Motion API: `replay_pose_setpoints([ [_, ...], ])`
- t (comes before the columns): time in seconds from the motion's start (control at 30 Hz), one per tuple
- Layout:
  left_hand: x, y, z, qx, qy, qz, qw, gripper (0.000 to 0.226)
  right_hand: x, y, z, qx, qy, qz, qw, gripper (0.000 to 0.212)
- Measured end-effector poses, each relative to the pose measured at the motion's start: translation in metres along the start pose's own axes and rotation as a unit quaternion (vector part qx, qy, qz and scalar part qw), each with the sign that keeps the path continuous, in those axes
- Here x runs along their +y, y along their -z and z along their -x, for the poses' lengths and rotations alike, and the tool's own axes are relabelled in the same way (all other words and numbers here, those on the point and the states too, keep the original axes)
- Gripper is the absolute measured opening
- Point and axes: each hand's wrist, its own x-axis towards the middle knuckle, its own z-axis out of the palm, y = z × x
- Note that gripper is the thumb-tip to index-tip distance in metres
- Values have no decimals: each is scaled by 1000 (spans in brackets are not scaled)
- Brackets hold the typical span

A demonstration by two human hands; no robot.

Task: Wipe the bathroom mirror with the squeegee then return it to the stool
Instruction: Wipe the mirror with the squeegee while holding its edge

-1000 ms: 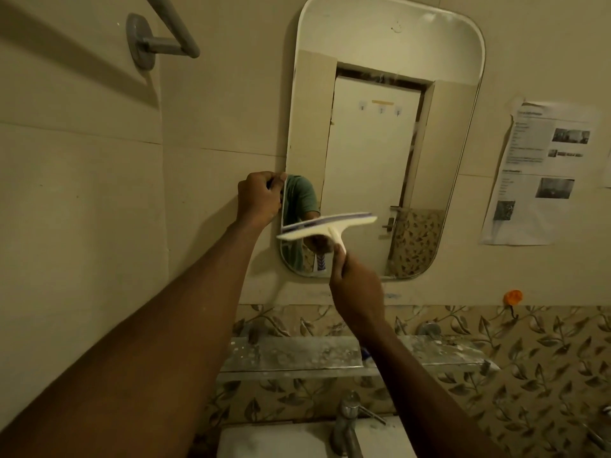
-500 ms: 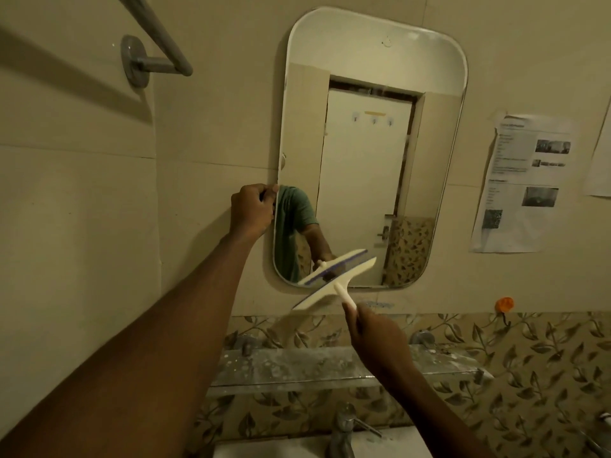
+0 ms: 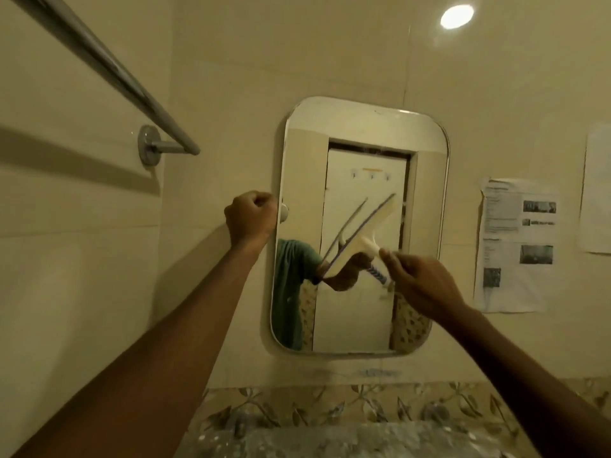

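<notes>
A rounded rectangular mirror hangs on the beige tiled wall. My right hand grips the handle of a cream squeegee whose blade lies steeply tilted against the middle of the glass, upper end to the right. Its reflection shows just left of it. My left hand is a closed fist on the mirror's left edge, beside a small round clip. The stool is out of view.
A metal towel bar runs along the left wall at upper left. Printed paper sheets are stuck to the wall right of the mirror. A glass shelf sits below, against leaf-patterned tiles. A ceiling light reflection shines on the wall above.
The squeegee has risen from the mirror's lower edge to its middle and turned steeper. The head has tilted up, so the mirror sits lower in view. My left hand stays on the mirror's edge.
</notes>
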Motion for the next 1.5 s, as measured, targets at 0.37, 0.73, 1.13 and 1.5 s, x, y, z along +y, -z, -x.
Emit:
replay_pose_setpoints([
  [0.37, 73, -17, -82, -105, 43, 88, 990, 44, -61, 63, -168, 79, 136, 247, 956, 53],
  [0.73, 63, -27, -89, -62, 4, 42, 997, 35, -74, 71, -207, 8, 158, 322, 934, 39],
  [1.13, 57, -34, -97, -40, -46, -28, 998, 39, 23, 127, -181, 66, 1, 263, 963, 44],
  [1.5, 66, -24, -91, -70, 24, 55, 996, 45, -64, 74, -207, 20, 89, 238, 967, 34],
])
